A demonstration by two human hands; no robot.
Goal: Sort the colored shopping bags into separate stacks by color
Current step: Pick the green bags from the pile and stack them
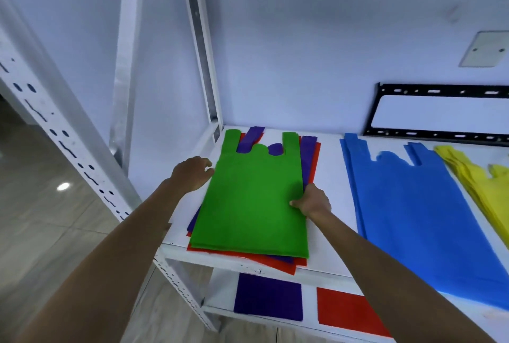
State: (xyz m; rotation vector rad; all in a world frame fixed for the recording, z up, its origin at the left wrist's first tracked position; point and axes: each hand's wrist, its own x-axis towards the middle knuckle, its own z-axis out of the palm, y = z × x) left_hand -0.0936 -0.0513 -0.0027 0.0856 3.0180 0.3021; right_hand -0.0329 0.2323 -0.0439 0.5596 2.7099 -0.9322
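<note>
Fingers (296, 203) of the right hand (314, 200) pinch the flat green non-woven bag (253, 199); left hand (192, 173) rests loosely curled beside it.

Both bare forearms reach forward. The left hand (192, 173) hovers palm-down with fingers loosely curled; the right hand (314, 200) pinches, thumb on top.

Bare white shelf (332, 177) strip open between the mixed pile (256, 196) and blue stack (407, 205), rack upright (203, 47) crowding the pile's far-left corner — wall close behind.
</note>
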